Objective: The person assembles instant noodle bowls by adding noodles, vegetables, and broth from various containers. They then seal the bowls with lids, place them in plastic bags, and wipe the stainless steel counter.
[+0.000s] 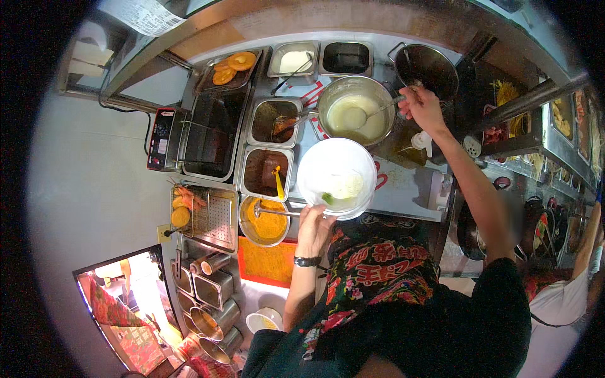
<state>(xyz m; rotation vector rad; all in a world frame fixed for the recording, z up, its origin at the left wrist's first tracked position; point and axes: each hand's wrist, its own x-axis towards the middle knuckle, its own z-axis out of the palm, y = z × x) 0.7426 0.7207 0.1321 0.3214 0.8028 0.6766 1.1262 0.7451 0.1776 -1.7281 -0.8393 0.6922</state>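
Observation:
My left hand (315, 229), with a black band on its wrist, holds a white plastic bowl (326, 163) by its near rim. Inside the bowl lie a pale food and a small green leafy piece. My right hand (420, 106) grips the handle of a metal ladle (380, 109). The ladle's cup rests in a pale, creamy liquid (345, 106) in a large metal pot (390, 125), just beyond the bowl.
Metal containers with sauces (267, 189) and a pan of orange-yellow sauce (276, 243) stand left. Farther left are a deep fryer (208, 137) and a fry basket (201, 222). A dark pot (425, 71) stands back right. A co-worker's arm (586, 241) shows at far right.

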